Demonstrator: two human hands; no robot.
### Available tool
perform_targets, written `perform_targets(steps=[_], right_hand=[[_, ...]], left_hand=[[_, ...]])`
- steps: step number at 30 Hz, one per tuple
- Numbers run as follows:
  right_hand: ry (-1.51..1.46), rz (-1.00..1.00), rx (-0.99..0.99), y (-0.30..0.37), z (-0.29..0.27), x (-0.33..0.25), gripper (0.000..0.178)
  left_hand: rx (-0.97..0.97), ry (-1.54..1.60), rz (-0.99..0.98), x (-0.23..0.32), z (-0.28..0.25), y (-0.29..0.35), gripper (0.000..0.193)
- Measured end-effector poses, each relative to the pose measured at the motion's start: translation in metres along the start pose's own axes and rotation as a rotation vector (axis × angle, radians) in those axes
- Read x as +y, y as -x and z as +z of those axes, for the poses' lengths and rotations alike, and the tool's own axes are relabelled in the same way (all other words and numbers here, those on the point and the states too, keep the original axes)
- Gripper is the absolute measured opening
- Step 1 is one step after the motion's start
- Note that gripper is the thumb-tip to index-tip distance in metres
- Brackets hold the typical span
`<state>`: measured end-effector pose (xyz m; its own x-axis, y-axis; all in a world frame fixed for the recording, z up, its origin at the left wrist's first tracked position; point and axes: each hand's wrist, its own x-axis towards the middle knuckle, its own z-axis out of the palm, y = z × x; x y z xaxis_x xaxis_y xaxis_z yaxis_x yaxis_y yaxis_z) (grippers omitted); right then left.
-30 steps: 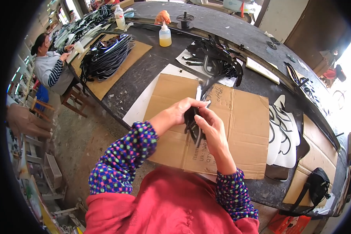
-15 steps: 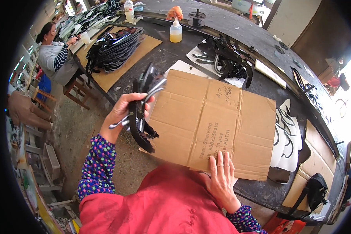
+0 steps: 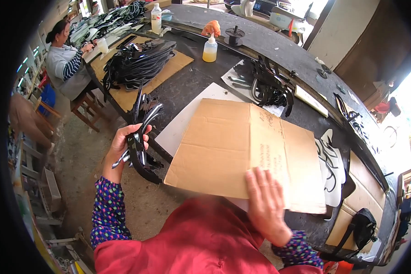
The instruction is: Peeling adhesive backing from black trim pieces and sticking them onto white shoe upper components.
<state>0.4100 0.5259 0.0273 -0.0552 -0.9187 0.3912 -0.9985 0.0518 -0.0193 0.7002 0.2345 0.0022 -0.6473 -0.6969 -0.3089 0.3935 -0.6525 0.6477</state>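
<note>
My left hand [image 3: 123, 145] is raised off the table's left edge and grips a bunch of black curved strap pieces with silver trim [image 3: 141, 132], held upright over the floor. My right hand [image 3: 267, 203] lies flat, fingers spread, on the near edge of a brown cardboard sheet [image 3: 242, 141] that covers the dark worktable [image 3: 192, 86] in front of me. Nothing is in the right hand. A white sheet [image 3: 187, 118] pokes out from under the cardboard on its left.
A heap of black straps [image 3: 139, 64] rests on another cardboard at the far left, a second heap [image 3: 265, 84] behind my cardboard. A yellow squeeze bottle [image 3: 209, 49] stands between them. A seated person [image 3: 66, 59] works at far left. A black bag [image 3: 360, 228] hangs at right.
Both hands were together on the strap pieces over the cardboard; the left hand has carried them out to the left and up, and the right hand has dropped flat onto the cardboard.
</note>
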Motion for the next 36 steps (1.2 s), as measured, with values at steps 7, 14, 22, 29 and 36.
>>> perform_targets(steps=[7, 14, 22, 29, 36], right_hand=[[0.271, -0.040, 0.475, -0.159, -0.180, 0.159, 0.022], [0.101, -0.035, 0.488, -0.339, -0.262, 0.312, 0.038], [0.615, 0.004, 0.486, -0.419, -0.021, 0.364, 0.017], [0.589, 0.079, 0.318, -0.430, 0.174, 0.396, 0.020], [0.194, 0.085, 0.125, -0.422, 0.228, 0.391, 0.027]], left_hand=[[0.115, -0.116, -0.089, -0.007, 0.017, 0.003, 0.029], [-0.019, -0.465, -0.181, -0.033, 0.095, -0.043, 0.039], [-0.050, -1.082, -0.184, -0.066, 0.110, -0.084, 0.062], [-0.015, -1.213, -0.277, -0.071, 0.111, -0.091, 0.076], [0.028, -1.243, -0.318, -0.068, 0.118, -0.098, 0.076]])
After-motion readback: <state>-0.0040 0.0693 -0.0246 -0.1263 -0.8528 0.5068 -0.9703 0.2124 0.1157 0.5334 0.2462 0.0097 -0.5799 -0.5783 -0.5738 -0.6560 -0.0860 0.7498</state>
